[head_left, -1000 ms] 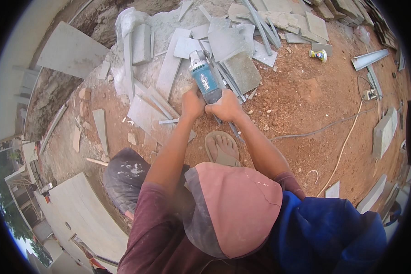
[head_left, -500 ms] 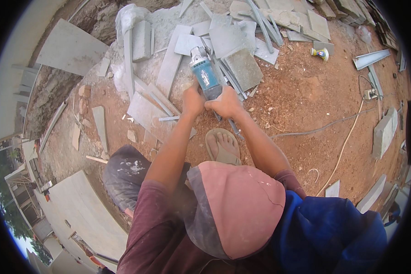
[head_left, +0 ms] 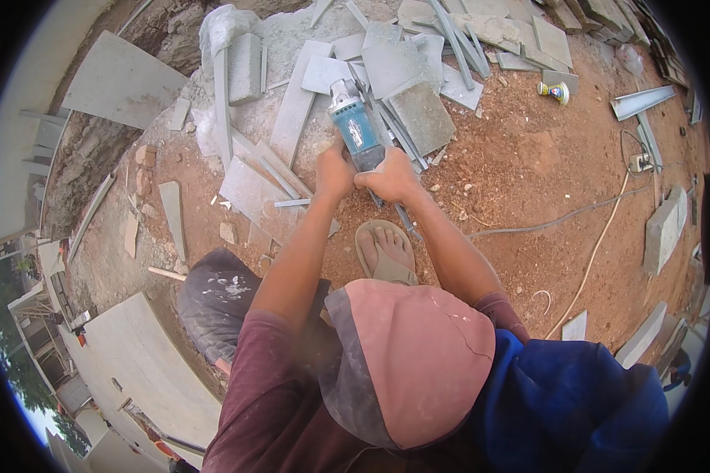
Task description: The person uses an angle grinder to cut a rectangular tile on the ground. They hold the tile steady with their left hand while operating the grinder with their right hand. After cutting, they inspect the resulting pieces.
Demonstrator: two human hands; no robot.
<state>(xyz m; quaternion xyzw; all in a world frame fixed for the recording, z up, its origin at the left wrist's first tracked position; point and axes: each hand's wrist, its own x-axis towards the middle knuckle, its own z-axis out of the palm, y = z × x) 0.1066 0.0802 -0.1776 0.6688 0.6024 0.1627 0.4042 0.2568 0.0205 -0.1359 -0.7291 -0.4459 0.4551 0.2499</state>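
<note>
A teal angle grinder [head_left: 356, 128] with a silver head is held out in front of me, its head pointing away. My left hand [head_left: 335, 172] grips its body from the left side. Wrapped round the dark rear end from the right is my right hand [head_left: 390, 175], its thumb lying across the top. Just right of the grinder lie a grey-green stone tile [head_left: 421, 118] and thin cut strips, partly covered by the tool. A pale tile [head_left: 323, 76] lies by the grinder's head. Whatever the disc touches is hidden.
Several stone offcuts lie scattered ahead on reddish soil. A long pale slab [head_left: 294, 106] is at left of the tool. My sandalled foot [head_left: 385, 246] stands just below my hands. At right are a white cable [head_left: 599, 248], a socket box [head_left: 639, 162] and a small can [head_left: 554, 92].
</note>
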